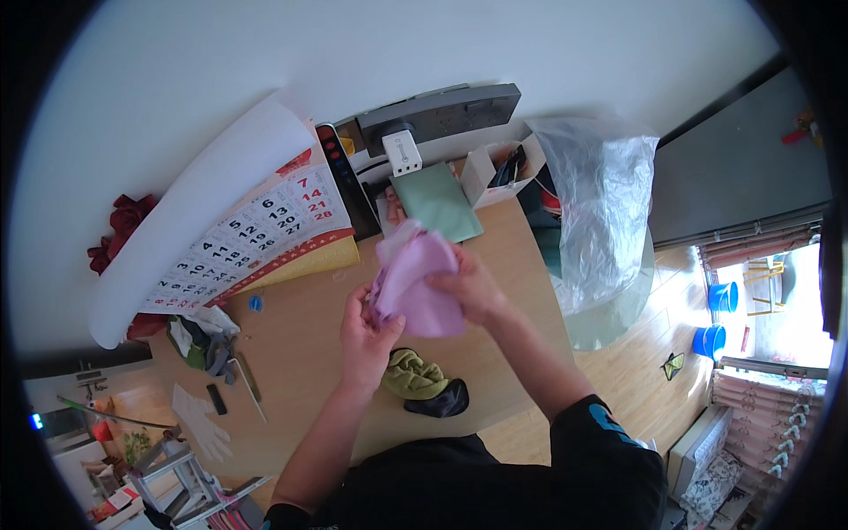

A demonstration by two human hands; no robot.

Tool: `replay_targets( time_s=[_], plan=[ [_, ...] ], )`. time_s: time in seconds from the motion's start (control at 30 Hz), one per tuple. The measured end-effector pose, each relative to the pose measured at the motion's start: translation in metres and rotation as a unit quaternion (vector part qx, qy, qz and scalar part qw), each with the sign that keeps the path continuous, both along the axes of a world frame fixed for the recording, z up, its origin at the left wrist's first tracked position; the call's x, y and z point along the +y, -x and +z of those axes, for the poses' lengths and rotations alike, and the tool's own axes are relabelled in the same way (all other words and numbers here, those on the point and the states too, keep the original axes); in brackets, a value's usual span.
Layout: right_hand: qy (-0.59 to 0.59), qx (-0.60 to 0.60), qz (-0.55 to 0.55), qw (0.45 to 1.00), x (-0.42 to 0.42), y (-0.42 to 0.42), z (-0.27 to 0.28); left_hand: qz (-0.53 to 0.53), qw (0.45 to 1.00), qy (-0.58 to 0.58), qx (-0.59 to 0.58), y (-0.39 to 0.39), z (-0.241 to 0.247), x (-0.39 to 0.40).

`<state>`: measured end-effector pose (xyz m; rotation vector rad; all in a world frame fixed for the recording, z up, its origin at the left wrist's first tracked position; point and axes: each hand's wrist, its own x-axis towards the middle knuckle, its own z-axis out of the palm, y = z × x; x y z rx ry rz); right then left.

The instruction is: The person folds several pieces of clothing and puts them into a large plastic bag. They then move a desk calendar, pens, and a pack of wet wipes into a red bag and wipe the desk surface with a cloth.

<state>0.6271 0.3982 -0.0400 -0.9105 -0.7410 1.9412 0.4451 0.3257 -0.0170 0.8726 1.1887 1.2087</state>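
Observation:
A piece of pink-purple fabric is held up above the wooden table, between both hands. My left hand grips its left edge, thumb in front. At its upper right side, my right hand pinches the fabric. A whitish part shows at its top, somewhat blurred. Below the hands, a crumpled olive-green cloth lies on the table, touching a shiny black piece. What the fabric item is exactly, I cannot tell.
A wall calendar hangs over the table's back left. Behind are a green folder, a white box and a clear plastic bag. At left lie crumpled cloths, a white glove and a hex key.

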Motion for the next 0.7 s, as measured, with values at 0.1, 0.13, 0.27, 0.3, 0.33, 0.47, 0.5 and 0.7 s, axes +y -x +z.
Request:
replay_targets(
  time_s=[0.1, 0.13, 0.27, 0.3, 0.33, 0.47, 0.5, 0.7],
  plan=[
    [-0.043, -0.065, -0.034, 0.996, 0.058, -0.021, 0.000, -0.010, 1.000, 0.027, 0.001, 0.007, -0.001, -0.004],
    [-0.083, -0.118, -0.036, 0.989, 0.080, -0.028, -0.008, -0.009, 0.998, 0.055, 0.009, 0.013, -0.007, -0.009],
    [-0.198, -0.606, 0.004, 0.771, 0.127, -0.042, -0.064, -0.020, 0.985, 0.167, 0.034, 0.046, -0.040, -0.041],
    [-0.204, -0.721, 0.025, 0.662, 0.128, -0.033, -0.068, -0.017, 0.980, 0.197, 0.039, 0.053, -0.042, -0.051],
    [-0.197, -0.704, -0.013, 0.682, 0.120, -0.016, -0.063, 0.004, 0.980, 0.192, 0.051, 0.059, -0.044, -0.066],
    [-0.438, -0.724, -0.091, 0.525, 0.078, 0.034, -0.061, 0.055, 0.975, 0.205, 0.071, 0.079, -0.055, -0.115],
    [-0.456, -0.711, -0.056, 0.532, 0.073, 0.035, -0.071, 0.062, 0.970, 0.223, 0.074, 0.086, -0.059, -0.130],
    [-0.486, -0.726, 0.081, 0.479, 0.111, -0.003, -0.133, 0.106, 0.955, 0.189, 0.202, 0.139, -0.081, -0.167]
  ],
)
